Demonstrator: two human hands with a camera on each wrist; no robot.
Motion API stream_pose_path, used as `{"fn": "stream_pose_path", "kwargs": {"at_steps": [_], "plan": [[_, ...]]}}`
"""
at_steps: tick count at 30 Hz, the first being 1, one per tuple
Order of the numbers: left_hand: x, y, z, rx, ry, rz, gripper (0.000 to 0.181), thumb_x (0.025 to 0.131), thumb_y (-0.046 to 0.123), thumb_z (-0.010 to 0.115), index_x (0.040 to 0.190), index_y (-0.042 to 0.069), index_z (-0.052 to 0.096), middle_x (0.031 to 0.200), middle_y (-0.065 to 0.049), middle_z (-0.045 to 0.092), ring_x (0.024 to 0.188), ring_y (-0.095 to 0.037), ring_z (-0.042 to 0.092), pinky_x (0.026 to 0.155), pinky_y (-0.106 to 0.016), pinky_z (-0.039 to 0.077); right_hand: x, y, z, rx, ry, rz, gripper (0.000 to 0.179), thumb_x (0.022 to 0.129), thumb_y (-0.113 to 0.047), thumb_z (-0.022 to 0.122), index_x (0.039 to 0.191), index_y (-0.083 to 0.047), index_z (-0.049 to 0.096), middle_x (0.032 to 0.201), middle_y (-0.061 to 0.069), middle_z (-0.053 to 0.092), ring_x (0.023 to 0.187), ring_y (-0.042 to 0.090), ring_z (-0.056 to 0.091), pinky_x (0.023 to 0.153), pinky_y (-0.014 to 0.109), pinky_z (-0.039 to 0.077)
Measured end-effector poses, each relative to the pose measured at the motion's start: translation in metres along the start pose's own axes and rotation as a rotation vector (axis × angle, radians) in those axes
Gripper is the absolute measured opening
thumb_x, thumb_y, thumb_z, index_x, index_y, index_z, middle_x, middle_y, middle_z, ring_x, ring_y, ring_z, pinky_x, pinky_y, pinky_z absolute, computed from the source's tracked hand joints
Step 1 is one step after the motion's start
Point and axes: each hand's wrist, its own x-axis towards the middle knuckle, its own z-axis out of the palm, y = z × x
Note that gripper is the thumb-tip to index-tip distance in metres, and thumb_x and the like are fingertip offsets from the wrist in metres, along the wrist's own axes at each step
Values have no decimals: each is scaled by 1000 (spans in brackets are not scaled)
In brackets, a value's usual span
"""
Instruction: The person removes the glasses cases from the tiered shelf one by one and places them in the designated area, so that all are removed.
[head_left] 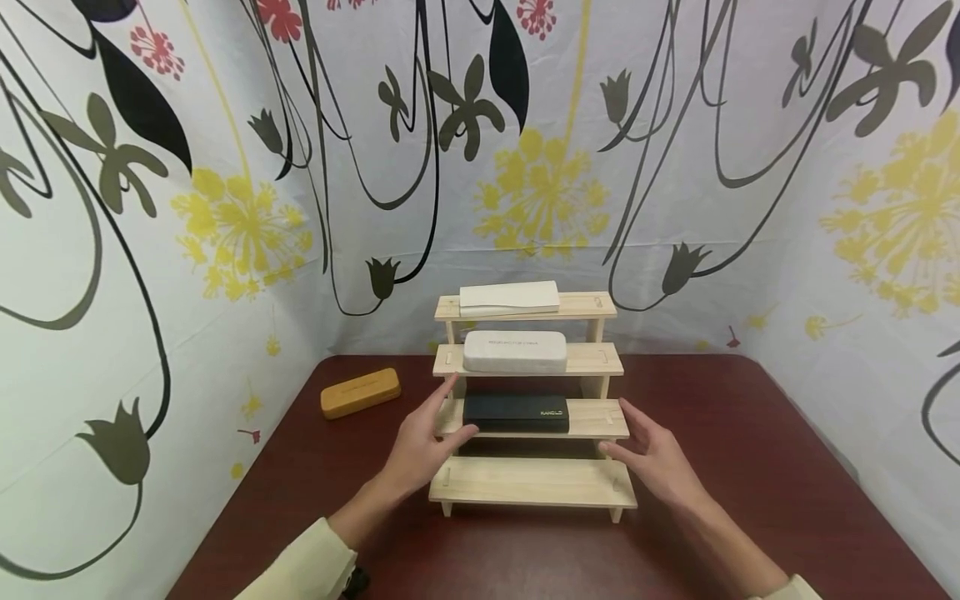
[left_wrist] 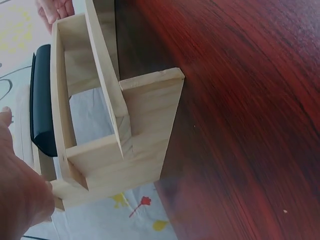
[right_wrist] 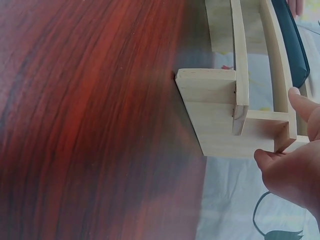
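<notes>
The wooden stand (head_left: 528, 482) is between the two hands, on the dark table (head_left: 757, 442). The left hand (head_left: 418, 446) is spread, thumb and finger apart, at one end of the second board (head_left: 596, 417) from below. The right hand (head_left: 663, 465) is also spread, around the opposite end; how firmly either hand presses the wood, one cannot tell. The stand's long axis goes across, from hand to hand, and its steps descend toward the person. Between the hands lies the black case (head_left: 513, 413), near the left thumb, parallel to its board. Beyond the grip, the white case (head_left: 514, 352) and a flat white piece (head_left: 510, 298) lie crosswise on the higher steps. The yellow case (head_left: 360, 393) lies outward of the left hand, slanted, its right end farther away.
</notes>
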Motion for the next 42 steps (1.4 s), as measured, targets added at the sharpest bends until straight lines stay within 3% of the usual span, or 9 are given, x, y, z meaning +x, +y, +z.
{"fn": "stream_pose_path", "kwargs": {"at_steps": [3, 5, 13, 22, 34, 36, 38, 40, 42], "plan": [[0, 2, 4, 10, -21, 2, 85, 99, 34, 79, 168, 12, 34, 170, -4, 37, 153, -21, 39, 112, -50, 50, 1, 1, 1, -13, 3, 0, 95, 98, -19, 81, 167, 6, 20, 165, 31, 34, 129, 43, 64, 96, 29, 56], [1, 3, 7, 14, -27, 4, 85, 99, 34, 79, 168, 11, 34, 170, -6, 38, 154, -24, 38, 120, -51, 41, 2, 1, 1, -25, 9, 2, 95, 98, -19, 81, 167, 5, 21, 164, 31, 35, 129, 43, 63, 95, 30, 57], [1, 3, 15, 30, -50, -43, 83, 99, 39, 78, 167, 16, 36, 166, -9, 42, 147, -29, 47, 114, -53, 48, 4, -1, 2, -54, 41, -6, 92, 96, -20, 83, 166, 4, 26, 160, 31, 43, 123, 41, 67, 87, 22, 58], [0, 3, 20, 87, -48, -59, 80, 101, 34, 76, 167, 12, 35, 166, -10, 43, 147, -30, 47, 114, -53, 48, 6, 0, 4, -54, 66, -21, 87, 96, -22, 83, 164, 3, 34, 158, 28, 48, 129, 38, 62, 87, 16, 55], [5, 5, 21, 152, -67, -73, 77, 103, 28, 74, 166, 7, 34, 167, -13, 41, 148, -32, 45, 115, -55, 46, 9, -2, 3, -89, 79, -22, 83, 95, -22, 84, 161, 4, 40, 154, 27, 52, 125, 38, 66, 85, 19, 57], [5, 5, 21, 160, -69, -72, 77, 103, 28, 74, 166, 7, 35, 166, -13, 43, 141, -30, 53, 114, -54, 47, 9, -3, 3, -91, 76, -21, 83, 95, -22, 84, 161, 4, 41, 152, 28, 53, 124, 39, 67, 84, 22, 59], [6, 5, 21, 163, -74, -71, 76, 103, 26, 74, 166, 7, 35, 165, -13, 43, 114, -21, 67, 111, -51, 50, 10, -3, 3, -104, 76, -17, 83, 95, -23, 85, 160, 4, 41, 151, 28, 54, 123, 39, 68, 84, 22, 59], [6, 6, 21, 167, -76, -71, 75, 103, 24, 74, 165, 6, 36, 164, -14, 45, 102, -19, 67, 110, -51, 50, 10, -3, 2, -121, 78, -11, 83, 94, -24, 85, 160, 4, 42, 151, 28, 55, 121, 38, 69, 83, 21, 59], [7, 6, 20, 171, -78, -73, 74, 103, 23, 74, 165, 5, 37, 164, -14, 46, 104, -20, 68, 111, -51, 50, 11, -3, 2, -138, 78, -9, 83, 94, -25, 85, 160, 4, 43, 149, 28, 57, 119, 38, 71, 82, 20, 59]]}}
